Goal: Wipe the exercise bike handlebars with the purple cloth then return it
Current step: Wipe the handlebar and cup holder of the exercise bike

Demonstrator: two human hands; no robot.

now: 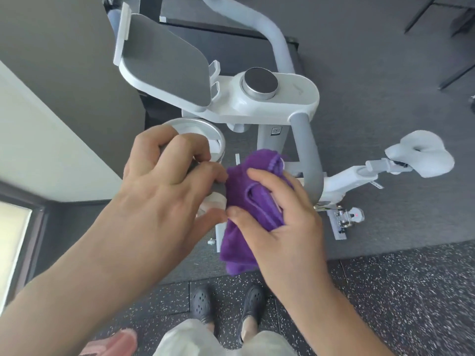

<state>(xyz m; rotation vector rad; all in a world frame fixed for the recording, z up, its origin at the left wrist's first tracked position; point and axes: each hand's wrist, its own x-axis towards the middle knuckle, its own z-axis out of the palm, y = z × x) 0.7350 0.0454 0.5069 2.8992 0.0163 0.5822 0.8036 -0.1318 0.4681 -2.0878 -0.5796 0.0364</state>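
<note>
The right hand (280, 222) clamps the cloth (246, 217) round the handlebar (309, 152) to wipe, while beside it the left hand (164, 183) curls closed, apparently steadying the bar.

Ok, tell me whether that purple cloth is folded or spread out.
Bunched and folded: the purple fleecy cloth shows layered creases under the right hand, with a doubled end hanging below.

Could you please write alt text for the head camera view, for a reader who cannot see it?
Seen from above, a person's right hand presses a purple cloth against a white exercise bike's handlebar, while the left hand grips the bar beside it. The bike's grey round knob and white saddle lie beyond.
</note>
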